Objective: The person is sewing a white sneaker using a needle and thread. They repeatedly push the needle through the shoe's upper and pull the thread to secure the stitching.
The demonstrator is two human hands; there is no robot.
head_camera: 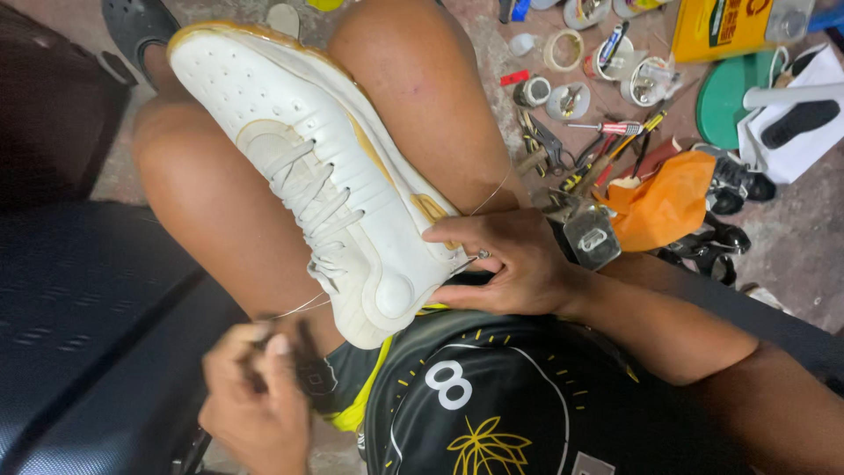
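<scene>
Nearest to me, my left hand point(255, 400) is low at the frame's bottom edge, blurred, its fingers bunched tight around what looks like a small dark tool handle point(303, 352), with a thin pale thread point(303, 306) running from there up toward the shoe. My right hand point(510, 264) comes in from the right with the forearm across my lap; its fingers are curled against the heel end of the white sneaker point(325, 167), pinching a thin metal needle point(470, 259) at the sole edge. The sneaker lies across my bare thighs, toe pointing away and left, laces up, yellowed trim along the sole. Beyond my knee, on the floor, sit several small round white tubs point(646, 84), one holding what look like small metal bits; others I cannot make out. A roll of tape point(563, 48), scattered screwdrivers point(607, 127), an orange plastic bag point(664, 202), a round green lid point(725, 105) and a yellow rectangular can point(716, 26) lie farther off.
</scene>
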